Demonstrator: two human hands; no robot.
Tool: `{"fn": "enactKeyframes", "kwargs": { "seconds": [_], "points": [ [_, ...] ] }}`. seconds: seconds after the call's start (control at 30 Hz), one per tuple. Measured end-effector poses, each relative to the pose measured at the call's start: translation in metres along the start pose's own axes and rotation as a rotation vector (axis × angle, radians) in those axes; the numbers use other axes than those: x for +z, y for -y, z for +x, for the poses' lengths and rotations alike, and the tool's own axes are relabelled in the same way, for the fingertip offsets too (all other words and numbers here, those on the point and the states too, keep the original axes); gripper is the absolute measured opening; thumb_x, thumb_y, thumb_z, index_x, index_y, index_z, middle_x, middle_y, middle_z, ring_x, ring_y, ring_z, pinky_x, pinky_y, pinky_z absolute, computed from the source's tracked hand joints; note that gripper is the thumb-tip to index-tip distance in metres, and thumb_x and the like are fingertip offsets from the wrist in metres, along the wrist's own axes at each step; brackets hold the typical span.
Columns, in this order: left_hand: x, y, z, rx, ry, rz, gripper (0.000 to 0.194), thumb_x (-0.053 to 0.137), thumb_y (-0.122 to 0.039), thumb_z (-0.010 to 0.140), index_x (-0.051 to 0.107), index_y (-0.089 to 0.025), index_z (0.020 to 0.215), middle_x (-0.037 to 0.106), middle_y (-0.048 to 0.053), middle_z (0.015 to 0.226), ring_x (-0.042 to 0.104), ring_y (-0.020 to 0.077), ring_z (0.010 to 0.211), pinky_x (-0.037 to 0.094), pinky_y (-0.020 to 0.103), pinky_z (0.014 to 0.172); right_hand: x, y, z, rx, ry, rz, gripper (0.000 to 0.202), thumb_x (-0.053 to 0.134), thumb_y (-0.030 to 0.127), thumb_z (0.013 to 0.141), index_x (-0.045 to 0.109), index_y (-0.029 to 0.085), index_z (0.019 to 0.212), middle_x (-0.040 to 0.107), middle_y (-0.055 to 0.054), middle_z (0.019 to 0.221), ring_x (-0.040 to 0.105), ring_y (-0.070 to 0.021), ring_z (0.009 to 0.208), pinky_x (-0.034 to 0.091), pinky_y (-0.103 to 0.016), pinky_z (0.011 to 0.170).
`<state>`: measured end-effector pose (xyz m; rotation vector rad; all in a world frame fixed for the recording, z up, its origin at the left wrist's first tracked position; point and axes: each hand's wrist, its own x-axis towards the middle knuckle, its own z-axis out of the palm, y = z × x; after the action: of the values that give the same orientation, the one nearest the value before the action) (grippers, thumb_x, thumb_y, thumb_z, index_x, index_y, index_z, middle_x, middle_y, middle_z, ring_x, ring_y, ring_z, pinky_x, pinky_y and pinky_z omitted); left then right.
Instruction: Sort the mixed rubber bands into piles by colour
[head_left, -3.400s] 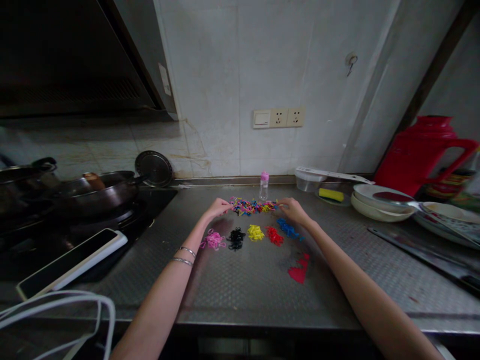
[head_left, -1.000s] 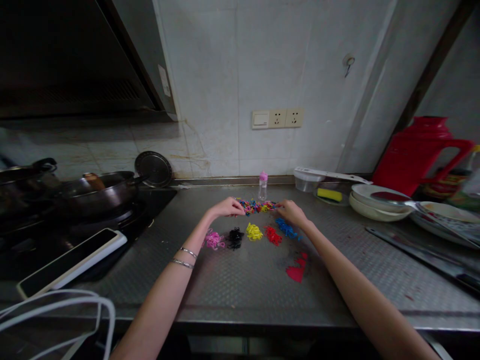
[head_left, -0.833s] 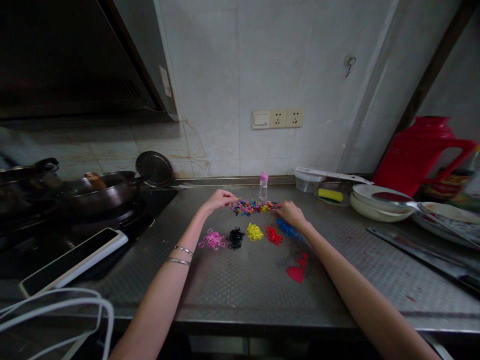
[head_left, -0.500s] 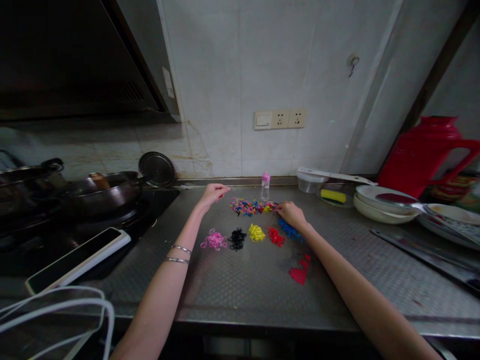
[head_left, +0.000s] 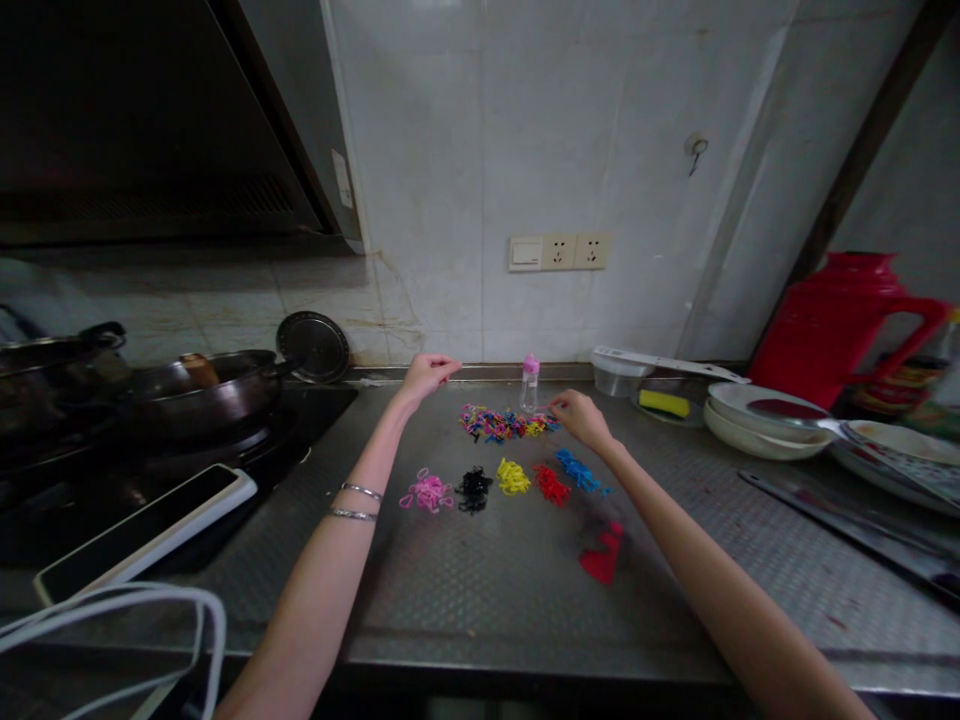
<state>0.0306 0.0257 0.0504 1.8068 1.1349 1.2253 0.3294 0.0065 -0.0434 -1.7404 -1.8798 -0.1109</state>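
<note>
A mixed heap of small coloured bands [head_left: 506, 424] lies along the back of the metal counter. In front of it are separate piles: pink [head_left: 429, 491], black [head_left: 475, 488], yellow [head_left: 513, 476], red [head_left: 552, 484] and blue [head_left: 580, 471]. My left hand [head_left: 429, 375] hovers left of the heap, its fingers pinched together; anything between them is too small to see. At the heap's right end, my right hand [head_left: 581, 415] is pinched too, and what it may hold cannot be made out. Behind the heap stands a small clear bottle [head_left: 530, 385] with a pink cap.
A red heart-shaped piece [head_left: 602, 555] lies near my right forearm. Pans [head_left: 217, 395] stand on the stove at left, beside a white-edged device [head_left: 146, 530] and white cables [head_left: 217, 640]. Bowls [head_left: 765, 440], a yellow sponge [head_left: 664, 403] and a red jug [head_left: 832, 330] are at right.
My right hand has lifted slightly from the heap's right end, uncovering more of the blue pile. My left hand stays pinched in nearly the same place. The view has tilted up a little.
</note>
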Motion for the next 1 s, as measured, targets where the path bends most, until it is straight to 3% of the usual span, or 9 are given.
{"fn": "enactKeyframes", "kwargs": {
  "seconds": [0.1, 0.23, 0.4, 0.57, 0.77, 1.0],
  "points": [
    [0.0, 0.001, 0.007, 0.031, 0.006, 0.077, 0.03, 0.061, -0.038, 0.065, 0.065, -0.01, 0.074, 0.045, -0.004, 0.046, 0.034, 0.0042, 0.04, 0.024, 0.018, 0.041, -0.001, 0.021, 0.005, -0.069, -0.041, 0.136, 0.02, 0.051, 0.025, 0.075, 0.066, 0.017, 0.084, 0.063, -0.007, 0.089, 0.056, -0.0156, 0.084, 0.041, -0.023, 0.074],
    [-0.001, 0.008, 0.016, 0.04, 0.027, 0.2, 0.03, 0.061, -0.037, 0.064, 0.066, -0.009, 0.074, 0.05, -0.002, 0.047, 0.039, 0.0062, 0.044, 0.028, 0.019, 0.045, 0.008, 0.069, -0.005, -0.252, -0.017, 0.307, 0.017, 0.053, 0.025, 0.075, 0.066, 0.017, 0.08, 0.064, -0.006, 0.083, 0.057, -0.0149, 0.078, 0.042, -0.024, 0.073],
    [-0.001, 0.02, 0.022, 0.046, 0.07, 0.289, 0.027, 0.06, -0.034, 0.063, 0.066, -0.008, 0.07, 0.051, -0.001, 0.047, 0.042, 0.0073, 0.045, 0.03, 0.02, 0.047, 0.025, 0.134, -0.031, -0.543, 0.111, 0.414, 0.013, 0.054, 0.019, 0.076, 0.066, 0.018, 0.077, 0.063, -0.004, 0.082, 0.055, -0.014, 0.083, 0.041, -0.025, 0.077],
    [0.001, 0.04, 0.021, 0.04, 0.106, 0.346, 0.025, 0.059, -0.032, 0.063, 0.067, -0.008, 0.068, 0.054, 0.001, 0.048, 0.045, 0.0086, 0.046, 0.032, 0.02, 0.047, 0.039, 0.167, -0.045, -0.593, 0.228, 0.365, 0.013, 0.056, 0.021, 0.075, 0.067, 0.019, 0.082, 0.061, -0.004, 0.09, 0.055, -0.014, 0.087, 0.041, -0.024, 0.078],
    [0.007, 0.071, 0.018, 0.046, 0.186, 0.42, 0.024, 0.057, -0.031, 0.063, 0.067, -0.009, 0.066, 0.058, 0.003, 0.052, 0.047, 0.0101, 0.048, 0.034, 0.021, 0.048, 0.035, 0.158, -0.047, -0.627, 0.246, 0.339, 0.017, 0.055, 0.024, 0.076, 0.067, 0.019, 0.086, 0.061, -0.005, 0.092, 0.055, -0.0148, 0.088, 0.04, -0.025, 0.079],
    [0.012, 0.099, 0.012, -0.024, 0.242, 0.539, 0.02, 0.056, -0.026, 0.062, 0.068, -0.01, 0.065, 0.06, 0.003, 0.054, 0.048, 0.0104, 0.048, 0.035, 0.022, 0.05, 0.006, 0.095, -0.034, -0.485, 0.148, 0.303, 0.017, 0.052, 0.021, 0.077, 0.067, 0.018, 0.084, 0.064, -0.004, 0.088, 0.056, -0.0147, 0.085, 0.041, -0.026, 0.078]
  ]
}}
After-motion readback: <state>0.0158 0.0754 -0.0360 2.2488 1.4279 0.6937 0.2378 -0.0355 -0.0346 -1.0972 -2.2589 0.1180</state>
